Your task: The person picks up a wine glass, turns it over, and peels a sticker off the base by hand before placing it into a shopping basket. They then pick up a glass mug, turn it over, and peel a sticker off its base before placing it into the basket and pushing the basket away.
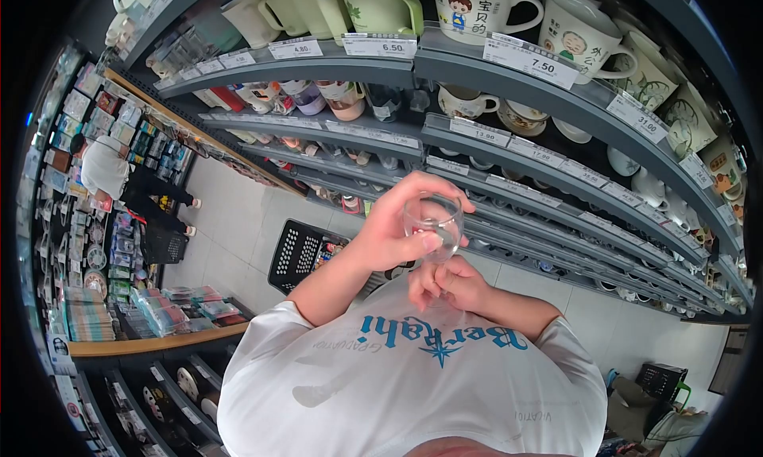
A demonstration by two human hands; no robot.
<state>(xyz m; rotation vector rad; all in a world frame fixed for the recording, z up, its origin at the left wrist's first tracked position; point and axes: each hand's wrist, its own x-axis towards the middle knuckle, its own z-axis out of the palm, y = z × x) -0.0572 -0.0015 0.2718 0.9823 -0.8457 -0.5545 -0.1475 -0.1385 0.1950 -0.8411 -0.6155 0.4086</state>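
Observation:
My left hand (393, 222) wraps round the bowl of a small clear drinking glass (435, 226), its thumb across the near side and its fingers behind the far side. The glass is held up in front of my chest, its mouth facing away from me. Just below the bowl, my right hand (451, 285) is closed with curled fingers at the lower end of the glass. That end is mostly hidden by the fingers, so its shape is hard to make out.
Ahead, grey shelves (334, 70) carry mugs (486, 16), cups and price tags (531, 58). A black shopping basket (290, 254) with items inside is on the tiled floor (238, 218). At left, another person (107, 167) stands by a packed display. Packaged goods (171, 310) lie on a wood-edged shelf.

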